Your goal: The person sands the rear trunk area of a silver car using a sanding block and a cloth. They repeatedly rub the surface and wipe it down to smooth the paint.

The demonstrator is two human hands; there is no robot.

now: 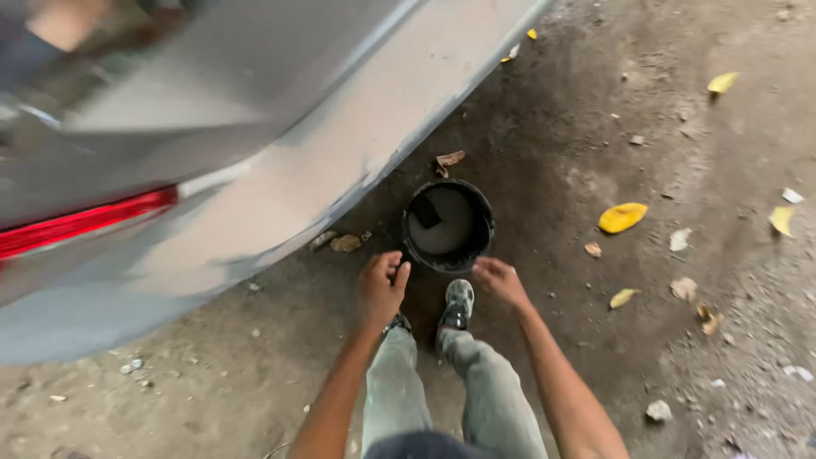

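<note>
Looking straight down at bare dirt ground, and there's the black bucket standing upright right beside the lower edge of a grey car's body, close to the middle of the view. Inside the bucket, murky grey water with a dark flat piece at its upper left, what it is I can't tell. The left hand hangs just short of the bucket's near rim, fingers curled in loosely, holding nothing that shows. The right hand is also right at the near rim, on its right side, fingers bent and slightly spread, empty as far as I can see; whether it touches the rim I can't make out. Between the two hands, a grey sneaker planted just below the bucket, pale green trouser legs running down to the bottom edge. On the car, a red light strip glows at the left edge. Dry brown leaves lie under the car's edge, left of the bucket, and yellow leaves are scattered over the ground well to the right.
</note>
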